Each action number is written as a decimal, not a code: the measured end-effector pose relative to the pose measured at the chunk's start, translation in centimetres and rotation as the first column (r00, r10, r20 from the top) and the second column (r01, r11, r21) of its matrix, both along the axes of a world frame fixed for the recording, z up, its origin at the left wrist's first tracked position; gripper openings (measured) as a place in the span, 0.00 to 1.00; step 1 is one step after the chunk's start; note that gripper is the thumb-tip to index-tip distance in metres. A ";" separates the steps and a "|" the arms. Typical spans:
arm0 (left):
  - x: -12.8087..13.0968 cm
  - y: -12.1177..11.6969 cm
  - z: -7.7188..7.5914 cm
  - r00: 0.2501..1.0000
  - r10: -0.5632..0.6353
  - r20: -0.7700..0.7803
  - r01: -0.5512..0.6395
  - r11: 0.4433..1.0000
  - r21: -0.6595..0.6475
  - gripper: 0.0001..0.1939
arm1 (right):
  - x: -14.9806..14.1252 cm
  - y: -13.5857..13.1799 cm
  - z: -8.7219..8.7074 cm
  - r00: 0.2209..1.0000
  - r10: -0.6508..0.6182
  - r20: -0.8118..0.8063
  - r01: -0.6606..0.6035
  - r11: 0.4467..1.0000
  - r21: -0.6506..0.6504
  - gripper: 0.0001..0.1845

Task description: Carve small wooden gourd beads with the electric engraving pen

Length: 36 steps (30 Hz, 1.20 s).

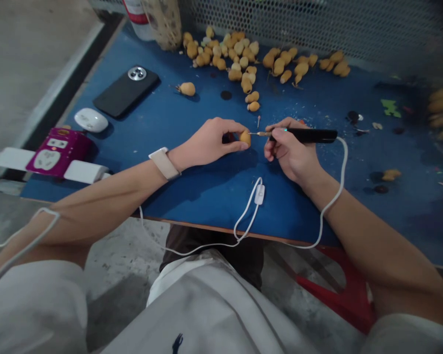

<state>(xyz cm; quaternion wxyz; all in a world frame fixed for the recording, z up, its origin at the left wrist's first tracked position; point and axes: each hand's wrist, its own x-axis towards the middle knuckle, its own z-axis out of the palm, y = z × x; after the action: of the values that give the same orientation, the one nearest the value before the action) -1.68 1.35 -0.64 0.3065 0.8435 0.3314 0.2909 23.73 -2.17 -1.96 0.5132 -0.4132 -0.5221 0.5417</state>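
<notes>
Between the thumb and fingers of my left hand (pixel 214 140), a small yellow-orange gourd (pixel 245 138) is pinched just above the blue table. My right hand (pixel 293 152) grips a black pen-shaped electric tool (pixel 313 135) like a pen, with a small light glowing on its side. Its thin metal tip points left and meets the upper side of the gourd; whether it has gone in, I cannot tell. A white cable (pixel 343 167) runs from the tool's rear end, over my right forearm, to an inline switch (pixel 259 194) near the table's front.
Many small gourds (pixel 239 49) lie along the back by a perforated metal panel (pixel 280 22). One gourd (pixel 187 89) sits apart. On the left are a phone (pixel 127 93), a white case (pixel 91 120) and a purple power socket (pixel 61 151). Pale crumbs and dark discs lie right.
</notes>
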 end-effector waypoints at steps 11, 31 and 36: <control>0.0 -0.1 0.0 0.998 -0.017 0.068 0.021 0.998 -0.058 0.10 | 0.1 0.1 0.0 1.000 -0.009 0.007 0.008 1.000 0.008 0.27; 0.3 0.4 -0.7 1.000 -0.017 0.000 0.017 1.000 -0.007 0.16 | 0.1 0.0 -0.2 0.999 -0.028 0.044 0.027 0.999 0.023 0.30; 0.3 0.4 -0.7 1.000 -0.017 -0.012 0.017 1.000 -0.011 0.16 | 0.0 -0.1 -0.1 0.999 -0.019 0.033 0.018 1.000 0.015 0.31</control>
<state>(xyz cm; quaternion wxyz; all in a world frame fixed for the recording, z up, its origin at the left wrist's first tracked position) -1.42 1.75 -1.31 0.3117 0.8464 0.3275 0.2815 23.77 -2.28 -2.10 0.5124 -0.4233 -0.5306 0.5261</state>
